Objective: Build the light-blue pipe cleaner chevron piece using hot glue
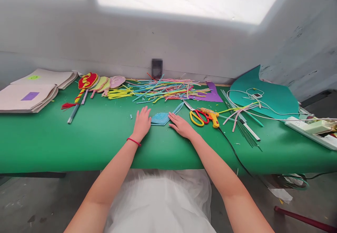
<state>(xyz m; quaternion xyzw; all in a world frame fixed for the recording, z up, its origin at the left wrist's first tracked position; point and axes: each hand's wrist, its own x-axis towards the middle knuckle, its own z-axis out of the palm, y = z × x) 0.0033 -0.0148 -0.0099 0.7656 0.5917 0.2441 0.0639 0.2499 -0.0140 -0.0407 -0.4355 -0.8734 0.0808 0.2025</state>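
Note:
A light blue leaf-shaped piece made of parallel fuzzy strips, like pipe cleaners (160,118), lies flat on the green table between my two hands. Blue strips (179,108) stretch from its right side toward the upper right. My left hand (142,121) rests palm down along the left edge, fingers extended and holding nothing. At the right edge, my right hand (180,125) lies with outstretched fingertips on or against the piece; exact contact is hard to make out. Right of that hand are scissors with yellow and red handles (197,116) and a yellow-orange glue gun (212,116).
Behind the piece lies a pile of coloured pipe cleaners (163,89) over a purple sheet (214,94). Decorated round pieces (88,81) and stacked paper bags (28,96) are at left. Thin dark wires (243,131), a teal sheet (276,96) and a power strip (302,127) sit right.

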